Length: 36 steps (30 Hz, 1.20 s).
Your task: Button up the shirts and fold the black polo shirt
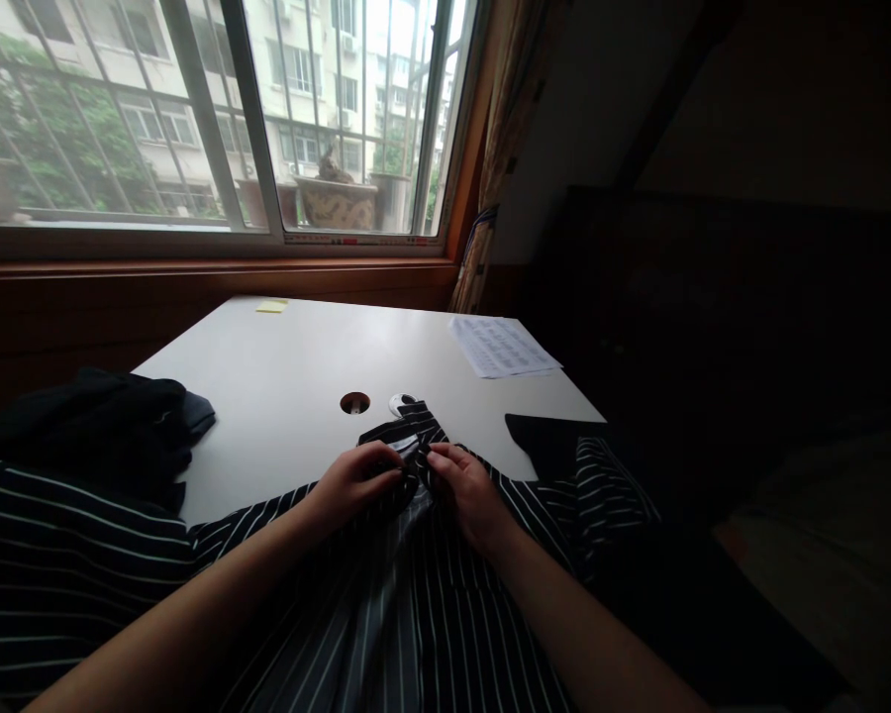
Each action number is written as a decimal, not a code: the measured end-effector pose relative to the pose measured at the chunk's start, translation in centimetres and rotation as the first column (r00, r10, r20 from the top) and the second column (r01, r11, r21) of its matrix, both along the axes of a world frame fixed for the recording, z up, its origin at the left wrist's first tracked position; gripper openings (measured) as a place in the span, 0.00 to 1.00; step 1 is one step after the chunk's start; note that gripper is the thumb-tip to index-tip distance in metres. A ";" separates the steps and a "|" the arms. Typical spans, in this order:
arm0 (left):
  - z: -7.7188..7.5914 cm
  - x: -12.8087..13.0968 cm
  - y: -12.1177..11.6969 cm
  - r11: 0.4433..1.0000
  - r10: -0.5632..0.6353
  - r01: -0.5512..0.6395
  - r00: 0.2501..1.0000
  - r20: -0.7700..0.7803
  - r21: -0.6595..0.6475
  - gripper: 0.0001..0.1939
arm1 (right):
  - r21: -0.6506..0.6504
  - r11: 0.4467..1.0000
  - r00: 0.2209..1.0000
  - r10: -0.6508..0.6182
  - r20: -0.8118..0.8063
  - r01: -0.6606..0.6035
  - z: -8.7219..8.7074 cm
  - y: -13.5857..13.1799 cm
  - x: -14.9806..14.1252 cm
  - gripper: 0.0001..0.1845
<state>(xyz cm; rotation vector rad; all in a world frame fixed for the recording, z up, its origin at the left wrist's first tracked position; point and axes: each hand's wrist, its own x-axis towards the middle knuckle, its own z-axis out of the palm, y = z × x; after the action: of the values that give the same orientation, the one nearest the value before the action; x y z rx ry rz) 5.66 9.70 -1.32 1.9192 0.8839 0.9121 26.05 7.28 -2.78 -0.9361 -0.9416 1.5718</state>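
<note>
A black garment with thin white stripes (416, 604) lies spread over the near part of a white table (297, 366) and hangs off its front edge. My left hand (356, 480) and my right hand (464, 490) meet at the garment's far end, fingers closed and pinching a bunched fold of the striped cloth between them. The fingertips of the two hands almost touch. Both bare forearms reach in from below over the cloth.
A pile of dark clothes (111, 416) sits at the table's left. A round cable hole (354, 402) and a small white cap (401, 402) lie just beyond my hands. A printed sheet (501, 347) and a yellow note (271, 306) lie farther back. A window is behind.
</note>
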 end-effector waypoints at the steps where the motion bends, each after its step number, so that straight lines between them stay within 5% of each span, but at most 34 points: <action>1: -0.1 0.0 0.0 1.000 0.004 -0.004 1.000 -0.004 -0.026 0.09 | 0.000 1.000 1.000 0.013 0.001 -0.013 -0.1 -0.1 0.0 0.17; 15: -0.1 0.1 -0.2 0.988 -0.007 0.010 1.000 0.017 -0.152 0.13 | 0.108 0.980 0.974 0.144 0.174 -0.164 -0.7 0.4 0.7 0.13; 24: -0.5 0.0 0.1 0.979 0.007 0.000 0.999 0.032 -0.202 0.14 | 0.241 0.968 0.899 -0.042 0.437 -0.072 -0.3 0.7 1.1 0.08; 28: -0.9 0.3 0.3 0.995 -0.033 0.040 0.996 0.080 -0.091 0.12 | 0.209 0.971 0.911 0.019 0.412 -0.115 -0.1 0.5 0.9 0.09; 36: -0.9 0.7 -0.2 0.985 0.000 -0.003 1.000 -0.013 -0.170 0.12 | 0.073 0.984 0.960 0.140 0.241 -0.162 -0.8 0.7 1.0 0.12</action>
<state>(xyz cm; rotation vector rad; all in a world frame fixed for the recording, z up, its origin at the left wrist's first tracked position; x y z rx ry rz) 6.38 9.53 -2.18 1.7798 0.9403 0.7993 27.08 7.94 -3.59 -1.0201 -1.2675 1.5517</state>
